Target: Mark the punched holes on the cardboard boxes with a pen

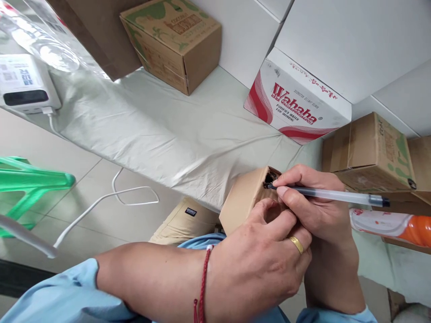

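Pale cloth covers a long table (pixel 161 121). On the table stand a white-and-red Wahaha carton (pixel 292 105) and, to its left, a tan coconut carton (pixel 175 47). At the table's near edge is a brown cardboard box (pixel 240 197) with a ragged, dark opening. The left hand (pixel 262 255) curls its fingers at the box; their grip is partly hidden. The right hand (pixel 319 206) pinches a pen (pixel 340 195), tip at the opening

Left hand (pixel 259 258) curls beside right hand (pixel 318 208).
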{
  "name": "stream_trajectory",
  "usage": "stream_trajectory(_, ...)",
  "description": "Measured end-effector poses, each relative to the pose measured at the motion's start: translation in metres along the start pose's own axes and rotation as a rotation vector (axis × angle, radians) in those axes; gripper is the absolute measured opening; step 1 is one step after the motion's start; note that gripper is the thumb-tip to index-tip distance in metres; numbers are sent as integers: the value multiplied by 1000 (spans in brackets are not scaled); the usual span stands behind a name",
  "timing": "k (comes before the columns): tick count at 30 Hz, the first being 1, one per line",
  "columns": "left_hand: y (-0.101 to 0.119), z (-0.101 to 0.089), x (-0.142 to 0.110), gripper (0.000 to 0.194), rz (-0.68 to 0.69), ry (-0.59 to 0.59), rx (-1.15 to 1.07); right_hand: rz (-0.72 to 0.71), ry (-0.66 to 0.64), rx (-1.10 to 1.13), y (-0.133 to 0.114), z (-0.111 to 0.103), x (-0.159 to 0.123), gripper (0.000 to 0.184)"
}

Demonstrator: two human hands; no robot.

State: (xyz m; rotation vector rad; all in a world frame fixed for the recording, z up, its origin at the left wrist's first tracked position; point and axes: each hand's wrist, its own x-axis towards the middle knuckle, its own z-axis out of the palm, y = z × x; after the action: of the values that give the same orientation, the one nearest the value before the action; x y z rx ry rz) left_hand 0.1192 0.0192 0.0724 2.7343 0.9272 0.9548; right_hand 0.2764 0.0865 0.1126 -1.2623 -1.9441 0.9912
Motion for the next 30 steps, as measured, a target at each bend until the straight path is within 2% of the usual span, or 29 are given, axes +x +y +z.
stream_trajectory(7,2,3,-2,14,1,9,-15,-21,32,-7,-3,0,2,19)
stream_trajectory(15,1,2,-2,12,2,34,-34,-14,-34,-2,-2,-1,2,17)
stream_trajectory(19,2,2,-2,14,-11,24,-19,7,4,5,-2,-1,2,18)
stream_trajectory(23,1,2,-1,14,-7,36,-33,10,-15,-9,-2,0,1,17)
stream_trajectory(25,0,1,-1,16,-14,27,-21,-3,59,4,0,1,-1,15)
stream_trajectory(28,0,-2,-1,17,-7,4,-22,-26,256,-8,2,3,-4,16)
stream_trajectory(30,1,-3,-1,18,1,0,-33,-30,284,-40,3,4,-6,16)
